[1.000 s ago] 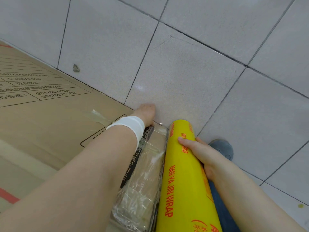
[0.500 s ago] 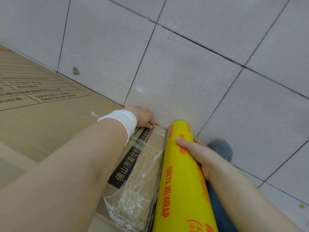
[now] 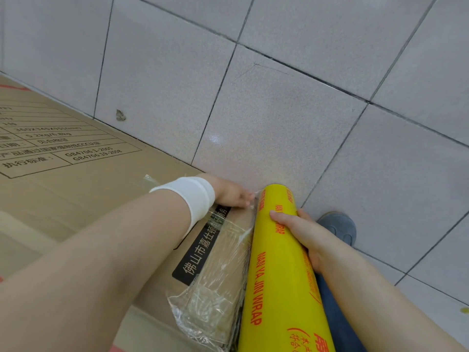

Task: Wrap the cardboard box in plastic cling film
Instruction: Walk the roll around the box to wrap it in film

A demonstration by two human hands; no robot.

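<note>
A large brown cardboard box (image 3: 76,189) with printed black text fills the left of the head view. A yellow cling film roll (image 3: 279,275) lies along the box's right edge, and my right hand (image 3: 302,232) grips it near its far end. A crinkled strip of clear film (image 3: 218,283) lies over the box's near right corner. My left hand (image 3: 232,194), with a white band on its wrist, rests at the box's far right corner, its fingers pinching the film's edge close to the roll's far end.
Pale grey floor tiles (image 3: 291,118) with dark grout lines spread beyond and to the right of the box. A grey shoe (image 3: 340,227) shows just right of the roll, with blue trousers (image 3: 337,323) below it. A small scrap (image 3: 120,115) lies on the floor.
My left hand has drawn back from the box's far edge onto its corner and now pinches the film. The forearm shifted left, uncovering the black label. The roll and right hand barely moved.
</note>
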